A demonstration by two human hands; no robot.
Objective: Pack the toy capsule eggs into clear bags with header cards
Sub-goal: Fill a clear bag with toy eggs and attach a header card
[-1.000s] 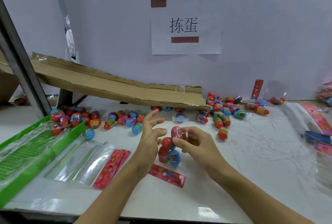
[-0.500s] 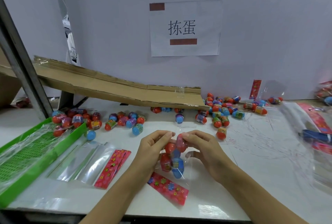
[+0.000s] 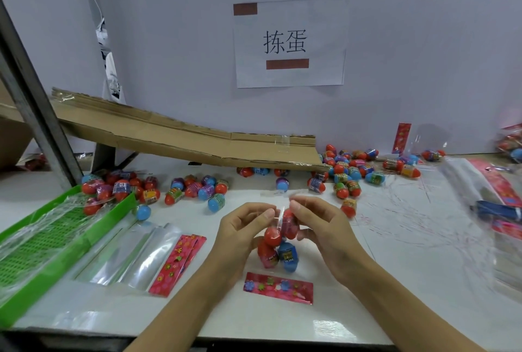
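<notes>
Hands, left (image 3: 243, 231) and right (image 3: 322, 227), pinch the bag (image 3: 278, 250) mouth over seemingly four eggs; filling looks done; next, closing it squarely at the header card (image 3: 278, 288).

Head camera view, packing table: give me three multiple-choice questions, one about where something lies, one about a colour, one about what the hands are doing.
1. Where does the flat red flowered header card lie?
A. in the green tray
B. on the table below the hands
C. on the cardboard ramp

2. What colour is the slotted plastic tray at the left?
A. green
B. yellow
C. white

3. What are the left hand and right hand doing?
A. resting flat
B. both pinching the top of the clear bag of capsule eggs
C. lifting the ramp

Answers: B, the card lies just under the bag; A, its walls are green; B, both grips meet at the bag's top.
</notes>
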